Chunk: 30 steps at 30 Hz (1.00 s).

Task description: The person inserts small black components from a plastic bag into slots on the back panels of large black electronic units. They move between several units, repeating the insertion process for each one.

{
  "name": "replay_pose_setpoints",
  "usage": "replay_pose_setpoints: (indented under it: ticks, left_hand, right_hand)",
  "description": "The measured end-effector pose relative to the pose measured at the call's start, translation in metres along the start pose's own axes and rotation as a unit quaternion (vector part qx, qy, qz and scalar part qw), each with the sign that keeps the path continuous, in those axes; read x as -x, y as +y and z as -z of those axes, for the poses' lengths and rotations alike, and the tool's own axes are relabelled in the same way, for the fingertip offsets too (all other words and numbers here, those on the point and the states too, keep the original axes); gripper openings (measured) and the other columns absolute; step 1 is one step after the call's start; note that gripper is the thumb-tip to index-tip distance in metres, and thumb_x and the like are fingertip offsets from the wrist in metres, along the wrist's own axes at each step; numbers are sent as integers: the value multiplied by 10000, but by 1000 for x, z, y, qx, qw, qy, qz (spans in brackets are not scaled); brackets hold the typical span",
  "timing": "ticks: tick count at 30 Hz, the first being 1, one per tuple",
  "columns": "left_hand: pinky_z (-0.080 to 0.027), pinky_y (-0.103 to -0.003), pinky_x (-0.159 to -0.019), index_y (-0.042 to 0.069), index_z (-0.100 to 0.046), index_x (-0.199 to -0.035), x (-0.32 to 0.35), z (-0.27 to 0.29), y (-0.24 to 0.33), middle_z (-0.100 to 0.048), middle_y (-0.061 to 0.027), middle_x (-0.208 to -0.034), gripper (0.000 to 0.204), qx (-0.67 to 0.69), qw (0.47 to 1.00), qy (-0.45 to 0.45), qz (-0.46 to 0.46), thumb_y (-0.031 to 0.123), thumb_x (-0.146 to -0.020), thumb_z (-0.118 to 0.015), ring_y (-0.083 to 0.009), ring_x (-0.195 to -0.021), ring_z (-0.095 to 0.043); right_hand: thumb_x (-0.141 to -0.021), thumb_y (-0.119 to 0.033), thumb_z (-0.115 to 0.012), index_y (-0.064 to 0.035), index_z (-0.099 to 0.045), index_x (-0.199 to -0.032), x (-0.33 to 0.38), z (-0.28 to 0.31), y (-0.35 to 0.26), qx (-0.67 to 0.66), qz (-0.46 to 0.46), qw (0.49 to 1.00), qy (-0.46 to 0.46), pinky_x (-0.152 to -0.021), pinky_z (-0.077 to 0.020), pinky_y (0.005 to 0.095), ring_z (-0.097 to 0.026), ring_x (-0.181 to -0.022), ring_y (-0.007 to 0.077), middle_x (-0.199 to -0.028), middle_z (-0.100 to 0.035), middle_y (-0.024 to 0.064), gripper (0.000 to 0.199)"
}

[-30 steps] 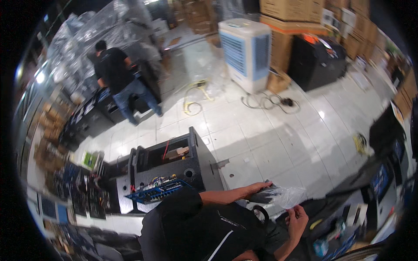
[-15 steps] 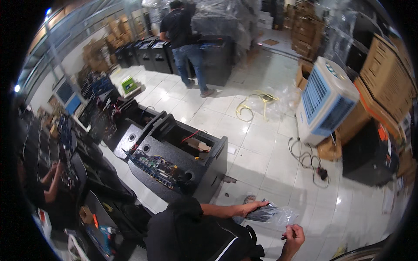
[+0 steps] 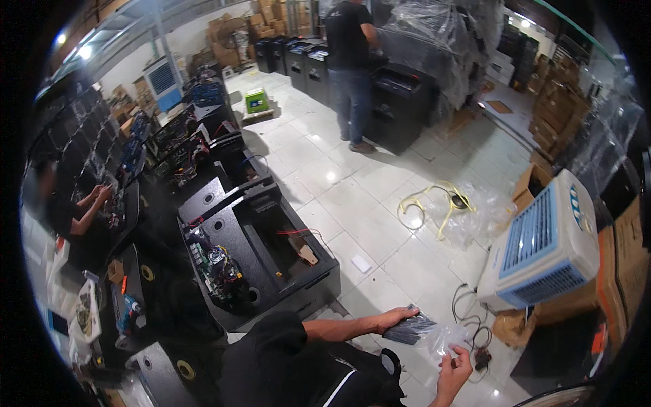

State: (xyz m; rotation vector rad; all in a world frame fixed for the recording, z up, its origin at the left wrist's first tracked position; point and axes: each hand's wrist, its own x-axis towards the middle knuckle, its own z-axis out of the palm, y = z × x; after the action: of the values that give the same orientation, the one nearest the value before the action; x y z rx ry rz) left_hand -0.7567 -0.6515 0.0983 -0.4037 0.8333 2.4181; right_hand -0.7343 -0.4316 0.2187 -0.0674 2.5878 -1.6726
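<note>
My left hand (image 3: 392, 321) is closed around one end of a clear plastic bag (image 3: 444, 337) at the lower middle right. Dark, slender pieces (image 3: 409, 328) lie inside, close to the left fingers; their kind is too small to make out. The loose, crumpled end of the bag reaches my right hand (image 3: 456, 373), whose curled fingers pinch its edge. To the left of my arms lies a large black speaker cabinet (image 3: 319, 278), with a rectangular opening. On its near-left panel rests a circuit board (image 3: 220, 264) with wires.
An air cooler (image 3: 542, 244) stands at right, beside cardboard boxes (image 3: 620, 251). A black cable (image 3: 468, 312) and a yellow hose (image 3: 447, 210) lie on the tiled floor. One person (image 3: 349, 68) stands at black cabinets behind; another person's arms (image 3: 91, 207) work at left. A drill (image 3: 129, 312) lies left.
My view has swung, so the surroundings shift and tilt within it. My right hand's fingers have curled in closer to the bag's loose end. The left hand keeps its hold.
</note>
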Motion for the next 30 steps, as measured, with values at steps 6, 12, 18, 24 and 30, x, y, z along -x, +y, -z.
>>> replay_pose_setpoints:
  ticks: [6,12,18,24,30]
  left_hand:
    - [-513,-269,-604,60,-608,-981,-56,18,66,-640,-37,-846,425,-6,993,105,-51,465,-892,-514,-110,-687,-618]
    - [-514,-284,-616,60,-606,-1001,-104,37,158,-642,-51,-876,432,-18,970,197,-142,466,-898,-500,-120,-706,-620]
    - [-509,-271,-617,24,-601,-1014,-125,69,233,-644,-63,-852,463,126,913,290,-258,461,-905,-493,-129,-685,-622]
    - [-521,-315,-718,35,-577,-1083,-167,171,307,-632,-89,-980,428,197,896,255,-305,419,-913,-496,-161,-819,-622]
    - [-511,-287,-685,36,-601,-1048,-147,236,460,-649,-80,-921,464,182,890,276,-315,463,-909,-481,-138,-771,-625]
  right_hand:
    - [-743,-33,-652,27,-566,-824,-154,-33,20,-17,-29,995,-90,-392,-385,222,-473,-443,80,-597,-549,32,133]
    - [-713,-95,-711,-3,-658,-975,-325,-85,-24,65,7,944,-323,-431,-400,264,-500,-463,97,-598,-577,65,283]
    - [-695,-106,-741,-18,-535,-1215,-447,-184,-82,93,125,826,-541,-548,-441,261,-512,-562,119,-775,-615,87,566]
    - [-740,-148,-715,-15,-485,-1262,-543,-325,-109,165,115,730,-653,-471,-438,272,-537,-507,131,-808,-605,101,586]
    - [-702,-162,-763,7,-558,-1081,-626,-461,-184,161,143,731,-648,-582,-480,262,-574,-654,136,-854,-610,79,463]
